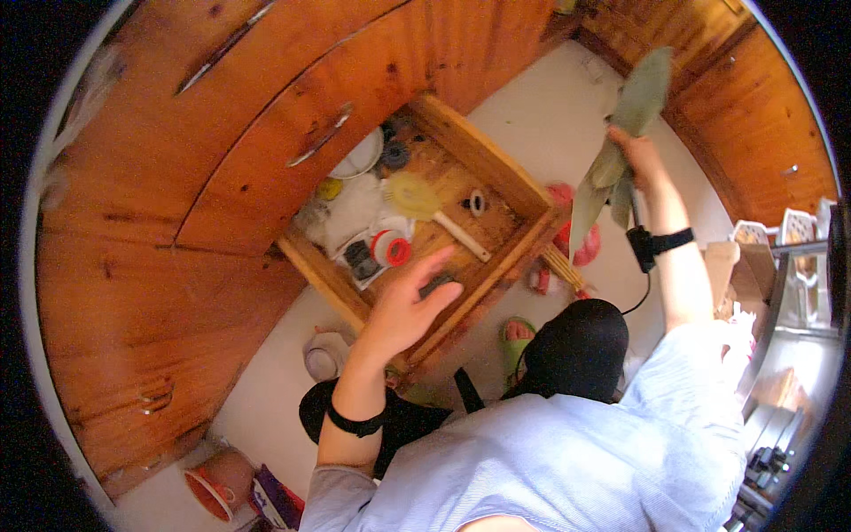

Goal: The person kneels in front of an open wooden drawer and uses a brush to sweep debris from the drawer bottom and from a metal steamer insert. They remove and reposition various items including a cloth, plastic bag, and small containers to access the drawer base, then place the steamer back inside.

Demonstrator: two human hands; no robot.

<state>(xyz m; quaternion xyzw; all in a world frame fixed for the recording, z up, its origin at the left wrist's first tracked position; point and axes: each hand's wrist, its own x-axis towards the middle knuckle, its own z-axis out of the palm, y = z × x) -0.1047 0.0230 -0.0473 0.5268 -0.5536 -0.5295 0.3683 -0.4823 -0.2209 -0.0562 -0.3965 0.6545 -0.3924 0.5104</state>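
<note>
My right hand [641, 156] is shut on a bunch of long, flat green leaves [643, 86], held out over the floor to the right of the drawer. Some of the leaves hang below the fist. Over the front of a pulled-out wooden drawer [492, 147], my left hand [409, 309] hovers with thumb and fingers apart, nothing in it. Inside the drawer lie a blurred yellow slotted utensil [412, 196] with a pale handle, a white container with a red rim [391, 249], a white ring [477, 202] and crumpled clear plastic [352, 206].
Wooden cabinet fronts [266, 133] rise on the left. Red plastic bags [585, 245] and a bundle of thin sticks [562, 265] are beside the drawer's right corner. A whitish pot [326, 356] stands left of it. At right is a cardboard box [754, 269]; an orange-rimmed container [209, 495] lies lower left.
</note>
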